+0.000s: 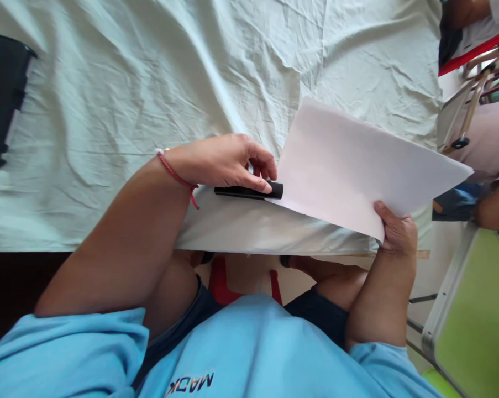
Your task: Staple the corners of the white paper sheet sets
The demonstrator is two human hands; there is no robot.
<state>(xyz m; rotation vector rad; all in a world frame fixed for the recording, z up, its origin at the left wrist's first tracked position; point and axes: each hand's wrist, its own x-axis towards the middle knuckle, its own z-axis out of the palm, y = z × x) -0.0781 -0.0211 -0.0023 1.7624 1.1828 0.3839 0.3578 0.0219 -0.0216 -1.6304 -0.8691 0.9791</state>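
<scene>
A black stapler lies on its side near the front edge of the cloth-covered table. My left hand is closed around it, thumb along the top and fingers curled behind. A corner of some white paper reaches the stapler's right end; whether it sits between the jaws cannot be made out. My right hand grips the paper at its near right edge, thumb on top and the fingers hidden underneath. The paper slants up to the right and looks like a thin stack.
Pale green cloth with wrinkles covers the table. A black case stands at the far left. On the right are a green-topped surface with a metal rim, a metal frame and parts of other people.
</scene>
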